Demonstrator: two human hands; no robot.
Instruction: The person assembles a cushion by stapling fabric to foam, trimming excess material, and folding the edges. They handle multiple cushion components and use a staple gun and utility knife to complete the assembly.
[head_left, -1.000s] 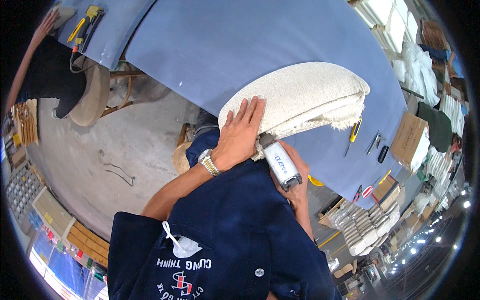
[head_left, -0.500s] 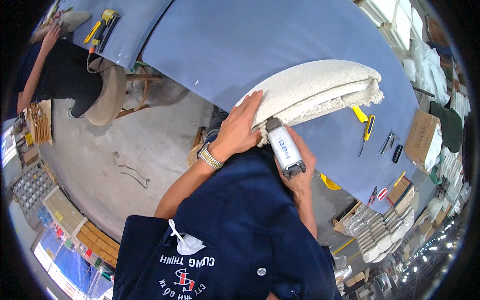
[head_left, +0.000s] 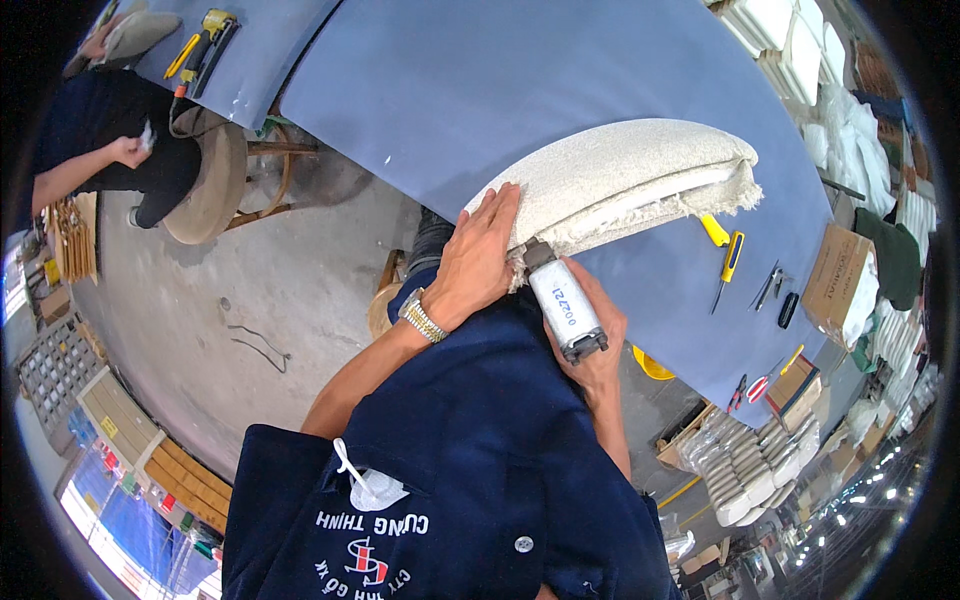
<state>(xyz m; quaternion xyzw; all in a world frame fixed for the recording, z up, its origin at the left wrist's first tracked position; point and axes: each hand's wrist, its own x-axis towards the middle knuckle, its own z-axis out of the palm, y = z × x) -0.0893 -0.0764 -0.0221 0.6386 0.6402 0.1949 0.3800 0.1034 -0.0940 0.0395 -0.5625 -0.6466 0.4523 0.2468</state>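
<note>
Cushion [head_left: 620, 180] is lying on the blue bench [head_left: 480, 90]; left hand [head_left: 480, 262] is pressing flat on it, right hand [head_left: 592, 335] is gripping the stapler [head_left: 566, 310].

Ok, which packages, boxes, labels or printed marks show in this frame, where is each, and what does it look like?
Label: white rectangular sticker with dark print, on the grey stapler held in the right hand.
Cardboard box: brown, rectangular, dark print, on the right end of the blue table.
Shirt print: white lettering and a red-and-white emblem on the navy shirt, bottom centre.
Wrapped stacks: pale flat pieces in clear plastic, lower right.
</note>
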